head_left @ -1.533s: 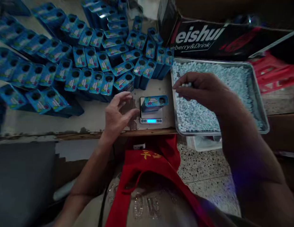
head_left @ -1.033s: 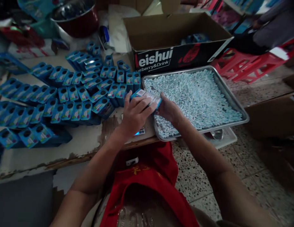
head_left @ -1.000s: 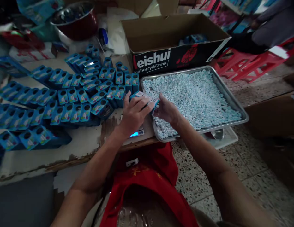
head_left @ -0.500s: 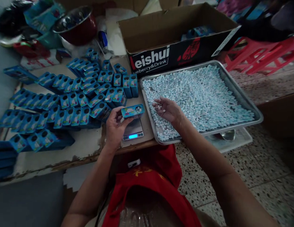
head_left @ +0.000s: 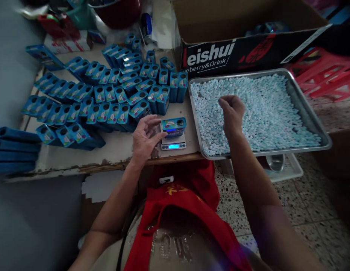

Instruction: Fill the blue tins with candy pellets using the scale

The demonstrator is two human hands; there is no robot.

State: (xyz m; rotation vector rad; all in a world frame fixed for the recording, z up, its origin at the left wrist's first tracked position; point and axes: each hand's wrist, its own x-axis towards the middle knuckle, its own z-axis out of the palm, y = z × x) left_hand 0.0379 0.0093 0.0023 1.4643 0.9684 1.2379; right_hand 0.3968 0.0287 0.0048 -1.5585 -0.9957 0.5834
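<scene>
One open carton (head_left: pixel 208 56) stands beyond your right hand (head_left: pixel 233 111). Rows of blue boxes (head_left: pixel 103 113) stand beyond and to the left of your left hand (head_left: pixel 145 139). A metal tray (head_left: pixel 266 153) lies below your right hand, whose fingertips are drawn together; whether they hold anything cannot be determined. Just right of your spread left hand, a lit scale (head_left: pixel 173 146) bears one upright single box (head_left: pixel 174 128), your thumb at its edge, contact unconfirmed. Pale-blue pieces (head_left: pixel 265 113) cover the tray's floor.

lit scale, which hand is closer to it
Left. The left hand is just left of the scale, beside the blue box; the right hand is farther off, over the tray.
</scene>
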